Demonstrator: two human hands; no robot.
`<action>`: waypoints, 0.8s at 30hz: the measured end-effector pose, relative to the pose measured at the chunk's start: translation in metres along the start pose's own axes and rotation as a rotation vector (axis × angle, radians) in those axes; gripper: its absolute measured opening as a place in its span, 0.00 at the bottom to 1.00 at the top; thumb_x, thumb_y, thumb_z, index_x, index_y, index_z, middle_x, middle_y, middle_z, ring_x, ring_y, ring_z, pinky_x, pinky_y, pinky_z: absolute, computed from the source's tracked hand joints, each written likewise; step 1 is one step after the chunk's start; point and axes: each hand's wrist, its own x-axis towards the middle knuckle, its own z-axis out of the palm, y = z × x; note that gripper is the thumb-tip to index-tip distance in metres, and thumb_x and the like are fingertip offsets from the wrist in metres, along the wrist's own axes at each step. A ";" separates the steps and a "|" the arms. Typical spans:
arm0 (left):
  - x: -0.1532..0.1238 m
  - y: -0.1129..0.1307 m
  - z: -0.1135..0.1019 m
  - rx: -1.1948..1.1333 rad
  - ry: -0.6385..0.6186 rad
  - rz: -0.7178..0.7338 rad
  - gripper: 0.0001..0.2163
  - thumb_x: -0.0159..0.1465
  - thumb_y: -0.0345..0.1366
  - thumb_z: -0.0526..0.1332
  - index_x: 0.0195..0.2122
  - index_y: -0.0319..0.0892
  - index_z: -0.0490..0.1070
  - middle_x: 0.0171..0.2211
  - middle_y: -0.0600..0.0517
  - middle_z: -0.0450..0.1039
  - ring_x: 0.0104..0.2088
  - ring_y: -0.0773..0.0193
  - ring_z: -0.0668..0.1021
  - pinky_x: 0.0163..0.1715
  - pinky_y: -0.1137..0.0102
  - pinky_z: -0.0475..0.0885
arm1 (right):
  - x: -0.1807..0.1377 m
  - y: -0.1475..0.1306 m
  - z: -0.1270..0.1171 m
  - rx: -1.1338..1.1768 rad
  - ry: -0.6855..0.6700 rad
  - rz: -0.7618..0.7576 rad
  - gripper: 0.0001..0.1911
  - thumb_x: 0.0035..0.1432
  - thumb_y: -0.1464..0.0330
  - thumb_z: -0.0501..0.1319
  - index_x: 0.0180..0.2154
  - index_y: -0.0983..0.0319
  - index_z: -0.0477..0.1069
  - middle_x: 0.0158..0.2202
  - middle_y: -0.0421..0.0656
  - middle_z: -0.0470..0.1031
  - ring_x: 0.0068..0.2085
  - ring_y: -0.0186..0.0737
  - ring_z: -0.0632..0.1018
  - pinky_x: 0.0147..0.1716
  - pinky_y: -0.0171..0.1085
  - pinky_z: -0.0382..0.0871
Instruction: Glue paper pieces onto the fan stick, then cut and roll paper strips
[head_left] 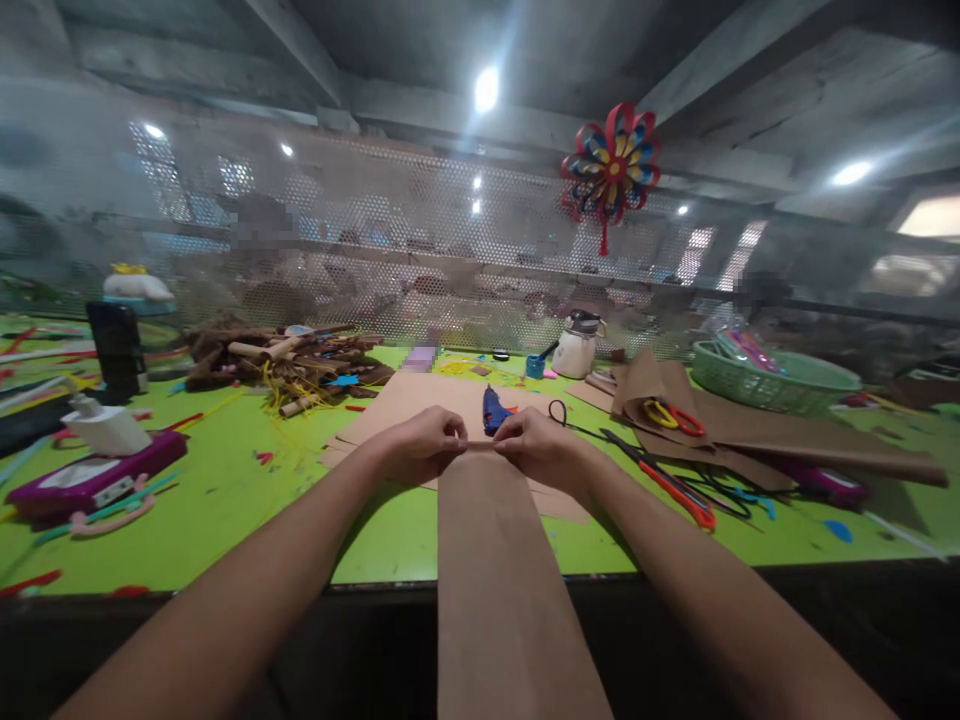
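Observation:
A long strip of brown paper (pixel 499 580) runs from the table's front edge toward me. My left hand (pixel 426 442) and my right hand (pixel 536 447) both pinch its far end, fingers curled closed, thumbs nearly meeting. Beneath them lies a larger brown sheet (pixel 420 400) on the green table (pixel 225 500). A blue glue gun (pixel 493 410) rests just beyond my hands.
Orange-handled scissors (pixel 675 490) and black cables lie right of my right hand, with folded brown paper (pixel 750 425) and a green basket (pixel 780 380) farther right. A pile of brown scraps (pixel 285 360) sits at back left, a purple device (pixel 90 475) at left. A mesh screen stands behind.

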 end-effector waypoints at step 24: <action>0.006 0.004 -0.012 0.419 -0.027 0.096 0.13 0.50 0.30 0.58 0.37 0.38 0.75 0.34 0.50 0.75 0.33 0.64 0.72 0.33 0.73 0.64 | 0.001 -0.012 -0.011 -1.056 -0.029 -0.363 0.11 0.52 0.74 0.56 0.22 0.64 0.73 0.23 0.41 0.71 0.24 0.32 0.64 0.27 0.32 0.54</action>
